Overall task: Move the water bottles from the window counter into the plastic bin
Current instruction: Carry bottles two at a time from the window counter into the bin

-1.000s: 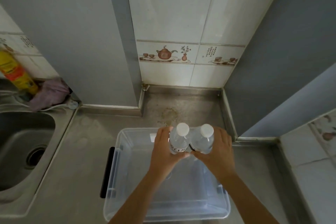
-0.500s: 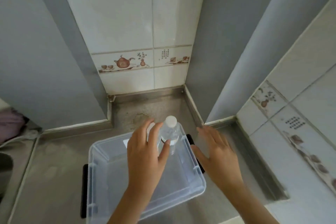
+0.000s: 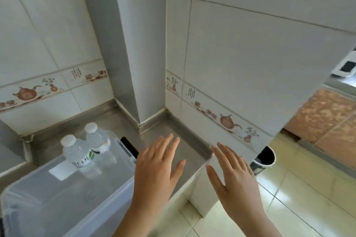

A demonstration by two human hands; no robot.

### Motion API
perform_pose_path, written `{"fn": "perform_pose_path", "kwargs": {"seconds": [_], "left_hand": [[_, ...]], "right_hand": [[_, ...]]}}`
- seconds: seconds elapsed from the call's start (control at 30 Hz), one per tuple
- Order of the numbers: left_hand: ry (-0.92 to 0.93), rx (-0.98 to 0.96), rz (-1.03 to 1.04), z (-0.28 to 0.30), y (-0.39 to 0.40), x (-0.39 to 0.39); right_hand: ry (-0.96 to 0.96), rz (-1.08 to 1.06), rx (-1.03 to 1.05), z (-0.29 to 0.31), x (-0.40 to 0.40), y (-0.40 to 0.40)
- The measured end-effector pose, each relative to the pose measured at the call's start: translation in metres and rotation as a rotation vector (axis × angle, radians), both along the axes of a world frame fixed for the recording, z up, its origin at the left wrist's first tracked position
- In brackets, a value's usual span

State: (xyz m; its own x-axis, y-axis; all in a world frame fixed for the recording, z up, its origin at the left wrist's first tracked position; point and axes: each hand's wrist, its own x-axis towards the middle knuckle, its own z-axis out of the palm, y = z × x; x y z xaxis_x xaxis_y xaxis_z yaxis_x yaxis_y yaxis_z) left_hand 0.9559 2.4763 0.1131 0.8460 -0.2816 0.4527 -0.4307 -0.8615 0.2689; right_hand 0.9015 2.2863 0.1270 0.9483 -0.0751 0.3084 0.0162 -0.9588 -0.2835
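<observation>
Two clear water bottles with white caps stand upright side by side in the far corner of the clear plastic bin [image 3: 28,204]: the nearer bottle [image 3: 77,152] and the farther bottle [image 3: 97,138]. The bin sits on the steel counter [image 3: 185,148] at lower left. My left hand [image 3: 157,169] hovers flat over the counter just right of the bin, fingers spread, holding nothing. My right hand [image 3: 233,177] is spread beyond the counter's right end, over the floor, also holding nothing. Neither hand touches a bottle.
A grey pillar [image 3: 134,54] and tiled walls close off the counter's back and right. A black handle [image 3: 129,145] sticks out of the bin's right side. A white-rimmed waste bin [image 3: 264,158] stands on the tiled floor to the right.
Both bottles now stand in the bin and both hands have let go and pulled away to the right. The view has swung right, away from the sink.
</observation>
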Motion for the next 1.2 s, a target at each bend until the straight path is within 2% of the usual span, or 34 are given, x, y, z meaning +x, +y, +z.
{"fn": "perform_pose_path", "kwargs": {"seconds": [0.33,0.57,0.87,1.2], "left_hand": [[0.07,0.112,-0.422,0.0,-0.171,-0.134],[0.054,0.061,-0.706,0.007,-0.281,-0.195],[0.022,0.08,-0.966,0.003,-0.427,-0.219],[-0.019,0.092,-1.2,0.004,-0.633,-0.203]], "right_hand": [[0.003,-0.483,0.035,-0.005,-0.199,-0.121],[0.022,-0.798,0.086,-0.005,-0.309,-0.2],[0.036,-1.082,0.149,-0.015,-0.36,-0.289],[0.056,-1.302,0.145,-0.014,-0.361,-0.45]]}}
